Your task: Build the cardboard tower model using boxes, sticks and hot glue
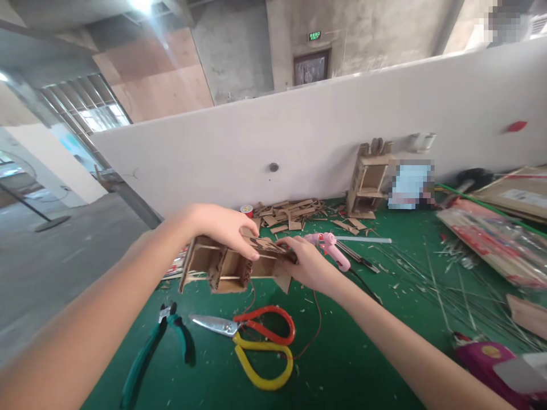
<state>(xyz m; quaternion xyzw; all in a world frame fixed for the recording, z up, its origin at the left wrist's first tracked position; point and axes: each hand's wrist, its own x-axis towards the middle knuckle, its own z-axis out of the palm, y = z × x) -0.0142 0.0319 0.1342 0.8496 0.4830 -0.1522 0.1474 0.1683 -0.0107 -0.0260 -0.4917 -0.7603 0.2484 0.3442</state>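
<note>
A small cardboard shelf model (233,265) with several box-like compartments lies on its side between my two hands, its openings facing me. My left hand (224,225) reaches over its top from the left, thumb and fingers closed on the upper panel. At the right end, my right hand (305,259) has its fingers wrapped round the edge; the fingertips are partly hidden. In front of the model lie scissors (265,327) with one red and one yellow handle. Green-handled cutting pliers (160,336) rest to their left. A pink glue gun (335,250) lies just beyond my right hand.
Cardboard scraps (290,215) are heaped against the white partition (213,154). A taller cardboard shelf (370,179) stands at the back. Thin sticks and plastic-wrapped packs (491,245) cover the right side of the green table (354,359). A purple object (487,364) sits front right.
</note>
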